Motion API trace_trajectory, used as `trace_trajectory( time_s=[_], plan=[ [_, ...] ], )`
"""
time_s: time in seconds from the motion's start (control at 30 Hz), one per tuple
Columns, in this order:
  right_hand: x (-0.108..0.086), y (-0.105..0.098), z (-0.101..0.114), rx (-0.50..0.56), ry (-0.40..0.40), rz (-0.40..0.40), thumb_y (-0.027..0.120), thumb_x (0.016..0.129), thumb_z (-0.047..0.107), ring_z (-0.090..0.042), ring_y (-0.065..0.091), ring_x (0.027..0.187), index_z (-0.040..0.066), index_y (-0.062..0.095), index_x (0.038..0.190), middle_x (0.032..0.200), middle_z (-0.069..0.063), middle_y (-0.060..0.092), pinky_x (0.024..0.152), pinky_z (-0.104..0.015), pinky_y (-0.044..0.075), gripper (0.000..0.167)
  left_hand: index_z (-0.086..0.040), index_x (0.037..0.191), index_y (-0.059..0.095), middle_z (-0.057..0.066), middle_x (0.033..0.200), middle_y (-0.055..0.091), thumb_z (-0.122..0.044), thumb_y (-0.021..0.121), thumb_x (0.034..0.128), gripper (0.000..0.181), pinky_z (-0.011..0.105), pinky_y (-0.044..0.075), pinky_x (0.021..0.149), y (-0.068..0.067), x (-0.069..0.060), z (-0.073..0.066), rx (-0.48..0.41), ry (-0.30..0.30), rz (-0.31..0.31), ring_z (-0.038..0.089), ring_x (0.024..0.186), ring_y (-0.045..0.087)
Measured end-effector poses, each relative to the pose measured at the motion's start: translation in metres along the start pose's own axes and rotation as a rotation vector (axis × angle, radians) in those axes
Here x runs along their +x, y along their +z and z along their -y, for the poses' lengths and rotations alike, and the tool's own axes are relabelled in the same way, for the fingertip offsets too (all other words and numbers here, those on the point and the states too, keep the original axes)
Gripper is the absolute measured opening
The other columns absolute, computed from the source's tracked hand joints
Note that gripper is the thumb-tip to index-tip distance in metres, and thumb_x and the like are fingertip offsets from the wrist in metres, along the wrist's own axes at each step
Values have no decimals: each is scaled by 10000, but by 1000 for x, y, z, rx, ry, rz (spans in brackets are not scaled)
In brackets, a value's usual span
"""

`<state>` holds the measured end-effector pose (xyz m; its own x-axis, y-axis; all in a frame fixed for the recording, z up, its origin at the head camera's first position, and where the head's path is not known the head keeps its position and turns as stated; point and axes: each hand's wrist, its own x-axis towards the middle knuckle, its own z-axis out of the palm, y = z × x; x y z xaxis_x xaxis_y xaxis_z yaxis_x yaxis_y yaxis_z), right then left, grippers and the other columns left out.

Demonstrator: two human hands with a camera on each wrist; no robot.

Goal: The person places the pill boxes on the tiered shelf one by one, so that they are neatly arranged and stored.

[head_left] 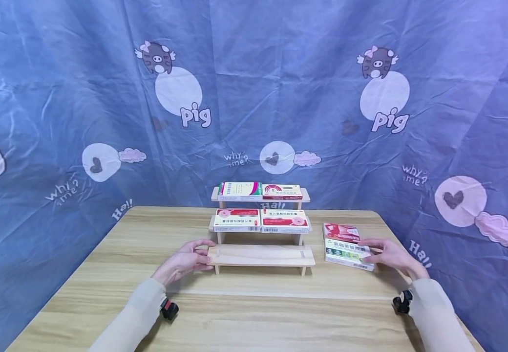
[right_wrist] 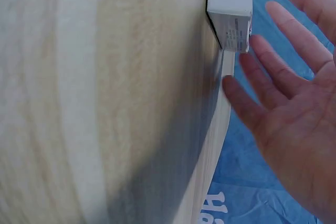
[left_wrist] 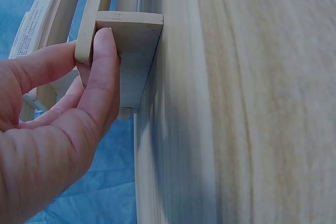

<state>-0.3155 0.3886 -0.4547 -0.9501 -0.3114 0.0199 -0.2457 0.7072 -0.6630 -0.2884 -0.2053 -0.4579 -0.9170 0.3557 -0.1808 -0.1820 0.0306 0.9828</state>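
A three-step wooden display rack stands on the table. My left hand pinches the left end of its lowest step, thumb above and fingers below, as the left wrist view shows with the hand and the step's end. My right hand reaches over the right edge of a white and green medicine box. In the right wrist view, the fingers of that hand are spread loosely beside the box's end; contact is unclear. A red medicine box lies just behind.
The middle step bears two red and white medicine boxes side by side. On the top step lie a green and white box and a dark red and white box. A blue printed curtain hangs behind the wooden table.
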Motion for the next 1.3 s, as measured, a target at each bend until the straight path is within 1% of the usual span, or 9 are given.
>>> trace_trajectory(
  time_s=[0.13, 0.2, 0.3, 0.53, 0.67, 0.8, 1.07, 1.17, 1.3],
  plan=[
    [-1, -1, -5, -19, -31, 39, 810, 771, 223, -412, 490, 1231, 2, 565, 1340, 1366, -314, 514, 1006, -352, 455, 658, 63, 1398, 365, 144, 1040, 608, 127, 578, 857, 585, 365, 596, 890, -1, 1, -1, 6, 3, 3, 222, 923, 665],
    [-1, -1, -6, -27, -55, 62, 827, 746, 217, -357, 494, 1200, 8, 557, 1348, 1352, -305, 523, 959, -281, 440, 692, 63, 1397, 365, 139, 1032, 607, 128, 576, 857, 583, 364, 597, 889, -1, 1, -1, 10, 4, 5, 220, 920, 664],
    [-1, -1, -6, -46, -65, 96, 855, 701, 218, -346, 473, 1191, 29, 550, 1355, 1365, -312, 495, 970, -341, 418, 746, 63, 1395, 365, 127, 1012, 603, 129, 573, 858, 580, 359, 599, 882, -2, 2, -2, 9, 7, 6, 217, 913, 658],
    [-2, 0, -5, -43, -55, 132, 856, 649, 148, -507, 377, 1258, 1, 533, 1347, 1410, -381, 387, 1026, -688, 329, 783, 61, 1397, 365, 130, 1017, 600, 128, 572, 860, 580, 368, 596, 892, -3, 3, -3, 8, 9, 9, 218, 918, 656],
    [-4, 1, -6, -79, -91, 110, 848, 638, 148, -466, 428, 1230, -4, 540, 1342, 1382, -357, 445, 1022, -634, 367, 784, 59, 1397, 365, 133, 1025, 602, 128, 571, 863, 576, 380, 590, 906, -2, 4, -4, 11, 8, 12, 218, 922, 657],
    [-7, -1, -5, -67, -101, 102, 843, 638, 151, -328, 487, 1161, 12, 534, 1359, 1349, -310, 499, 985, -446, 422, 797, 60, 1397, 363, 131, 1021, 603, 127, 570, 865, 575, 383, 590, 907, -2, 5, -4, 16, 10, 16, 216, 919, 656],
    [-9, -8, -10, 178, -155, 134, 773, 783, 76, 82, 489, 1136, -118, 431, 1391, 1396, -354, 458, 941, -102, 415, 723, 40, 1396, 382, 143, 1037, 596, 120, 575, 861, 574, 407, 578, 931, -1, 7, -7, 19, 2, 14, 234, 933, 654],
    [-11, -9, -11, 310, -170, 163, 712, 829, -1, 86, 538, 1116, -179, 362, 1397, 1362, -234, 552, 934, -103, 458, 691, 44, 1395, 383, 151, 1043, 596, 120, 578, 860, 574, 415, 577, 933, 0, 8, -9, 24, 9, 17, 238, 931, 654],
    [-13, -11, -13, 461, -145, 196, 672, 860, -3, -6, 591, 1132, -148, 345, 1429, 1318, 6, 610, 936, -159, 505, 672, 56, 1403, 367, 159, 1049, 607, 126, 576, 857, 589, 412, 581, 923, 1, 9, -10, 26, 16, 20, 232, 920, 663]
  ],
)
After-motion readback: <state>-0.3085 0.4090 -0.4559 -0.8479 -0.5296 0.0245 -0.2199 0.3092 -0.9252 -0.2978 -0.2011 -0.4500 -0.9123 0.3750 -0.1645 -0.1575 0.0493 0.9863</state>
